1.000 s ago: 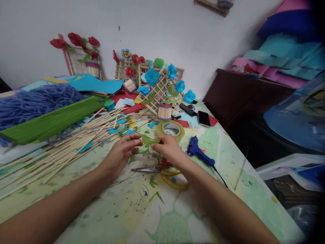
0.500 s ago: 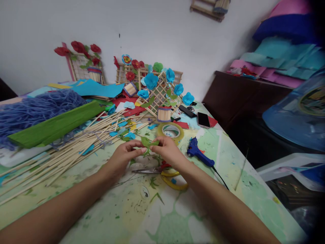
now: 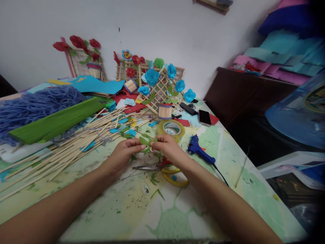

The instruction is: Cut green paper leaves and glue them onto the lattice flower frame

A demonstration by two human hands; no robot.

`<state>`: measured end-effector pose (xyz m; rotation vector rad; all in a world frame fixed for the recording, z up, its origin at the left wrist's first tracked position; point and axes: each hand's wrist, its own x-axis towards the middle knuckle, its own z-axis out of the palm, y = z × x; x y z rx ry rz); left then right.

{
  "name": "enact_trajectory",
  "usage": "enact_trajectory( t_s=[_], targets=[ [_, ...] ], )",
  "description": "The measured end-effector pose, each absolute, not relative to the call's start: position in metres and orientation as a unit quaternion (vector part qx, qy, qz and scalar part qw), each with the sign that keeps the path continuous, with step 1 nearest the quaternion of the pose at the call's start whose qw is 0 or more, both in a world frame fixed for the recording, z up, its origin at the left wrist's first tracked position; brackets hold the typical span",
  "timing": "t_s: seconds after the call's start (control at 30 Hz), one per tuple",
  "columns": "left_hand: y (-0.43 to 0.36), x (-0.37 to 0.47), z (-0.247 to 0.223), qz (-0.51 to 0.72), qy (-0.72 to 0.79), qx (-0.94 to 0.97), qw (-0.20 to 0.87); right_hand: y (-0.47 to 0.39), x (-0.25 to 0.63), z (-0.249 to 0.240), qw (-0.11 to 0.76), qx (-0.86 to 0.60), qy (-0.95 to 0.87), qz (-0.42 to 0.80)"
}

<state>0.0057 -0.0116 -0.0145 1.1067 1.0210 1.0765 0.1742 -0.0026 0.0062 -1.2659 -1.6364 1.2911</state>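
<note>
Between my fingertips is a small green paper leaf piece (image 3: 144, 140), raised over the table. My left hand (image 3: 125, 151) pinches its near left side, thumb and fingers closed. From the other side my right hand (image 3: 167, 146) grips it, fingers bent together. Below my hands lie scissors (image 3: 175, 180) with yellow and red handles, blades pointing left. Green paper scraps (image 3: 153, 178) are scattered around them. Just behind my right hand a roll of clear tape (image 3: 160, 128) rests flat. A blue glue gun (image 3: 200, 151) lies to the right, its cord trailing toward me.
Thin wooden sticks (image 3: 76, 144), a green crepe paper roll (image 3: 58, 120) and purple yarn (image 3: 43, 105) spread over the left. Lattice frames with paper flowers (image 3: 152, 77) stand against the wall. A phone (image 3: 204, 117) lies near the table's right edge.
My view has shifted slightly, so the surroundings sit a little differently. Both hands stay together around the green paper piece, whose tilt has changed a little.
</note>
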Motion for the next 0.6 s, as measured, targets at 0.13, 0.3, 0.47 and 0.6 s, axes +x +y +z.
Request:
enact_trajectory(
  t_s=[0.13, 0.3, 0.47, 0.6],
  targets=[
    [-0.0123, 0.0061, -0.0132, 0.467, 0.435, 0.469, 0.610, -0.0031, 0.1734, 0.0074, 0.349, -0.493, -0.624, 0.496],
    [-0.0114, 0.0052, -0.0152, 0.458, 0.433, 0.477, 0.612, -0.0015, 0.1726, 0.0035, 0.354, -0.486, -0.623, 0.501],
    [-0.0105, 0.0036, -0.0176, 0.444, 0.432, 0.484, 0.618, 0.0002, 0.1743, 0.0045, 0.374, -0.492, -0.604, 0.503],
    [-0.0104, 0.0030, -0.0174, 0.438, 0.436, 0.490, 0.615, 0.0049, 0.1781, 0.0045, 0.418, -0.497, -0.563, 0.511]
  ],
)
